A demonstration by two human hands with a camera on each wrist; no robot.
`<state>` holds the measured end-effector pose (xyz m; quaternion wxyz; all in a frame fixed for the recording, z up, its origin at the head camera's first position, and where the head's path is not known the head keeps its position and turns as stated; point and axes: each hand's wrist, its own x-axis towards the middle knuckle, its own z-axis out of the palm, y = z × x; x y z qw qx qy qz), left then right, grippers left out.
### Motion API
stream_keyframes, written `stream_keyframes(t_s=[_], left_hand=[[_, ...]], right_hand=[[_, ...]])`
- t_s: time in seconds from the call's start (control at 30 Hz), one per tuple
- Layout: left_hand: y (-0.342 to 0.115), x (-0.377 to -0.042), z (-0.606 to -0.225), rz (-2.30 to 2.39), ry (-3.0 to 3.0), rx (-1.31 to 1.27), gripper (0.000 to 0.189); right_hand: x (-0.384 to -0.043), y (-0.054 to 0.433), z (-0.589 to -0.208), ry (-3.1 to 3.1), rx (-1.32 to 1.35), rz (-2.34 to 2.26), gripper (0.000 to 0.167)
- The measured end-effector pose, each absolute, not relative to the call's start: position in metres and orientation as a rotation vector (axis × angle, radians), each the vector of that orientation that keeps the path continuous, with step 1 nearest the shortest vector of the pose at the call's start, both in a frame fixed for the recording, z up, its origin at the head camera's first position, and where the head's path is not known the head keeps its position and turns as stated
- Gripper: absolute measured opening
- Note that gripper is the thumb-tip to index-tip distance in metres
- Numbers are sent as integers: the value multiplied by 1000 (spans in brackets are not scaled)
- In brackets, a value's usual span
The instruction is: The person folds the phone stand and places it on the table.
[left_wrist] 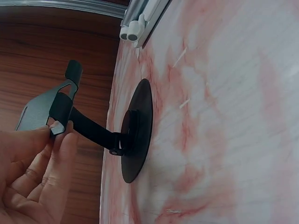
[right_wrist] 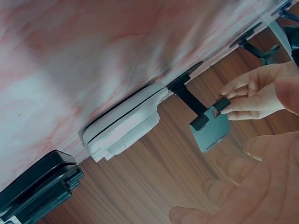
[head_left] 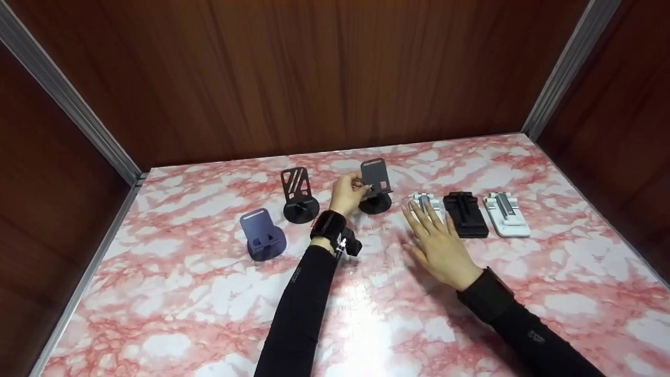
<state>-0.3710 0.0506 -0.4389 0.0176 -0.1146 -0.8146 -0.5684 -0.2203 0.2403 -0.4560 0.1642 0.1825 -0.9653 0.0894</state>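
My left hand (head_left: 347,195) pinches the front lip of a dark grey phone stand (head_left: 373,174) between thumb and fingers. The stand is upright on its round black base (left_wrist: 137,135), its plate tilted back on a short arm. In the left wrist view the thumb and fingertips meet at one of the two lip hooks (left_wrist: 60,112). My right hand (head_left: 440,250) is spread with straight fingers, holding nothing. Its fingertips overlap the near part of a folded white phone stand (head_left: 424,198) in the head view. That folded stand (right_wrist: 126,122) shows apart from the fingers in the right wrist view.
To the right lie a folded black phone stand (head_left: 467,215) and another white one (head_left: 509,219). At left stand a black phone stand with slanted cutouts (head_left: 298,183) and a purple one (head_left: 257,229). Wood-look panels (head_left: 314,78) border the marbled table (head_left: 199,314).
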Motion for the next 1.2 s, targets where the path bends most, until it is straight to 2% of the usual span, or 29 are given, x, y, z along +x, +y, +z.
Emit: stream_keyframes(t_s=[0.6,1.2], left_hand=[[29,-358,-421,-1805,-2518,-472,20],[18,-317,-411,-1602,-2524,-751,13]], right_hand=[[-220,239,-456,-2755,546,276,70],[-222,241,-452,-2841,607,281,73]])
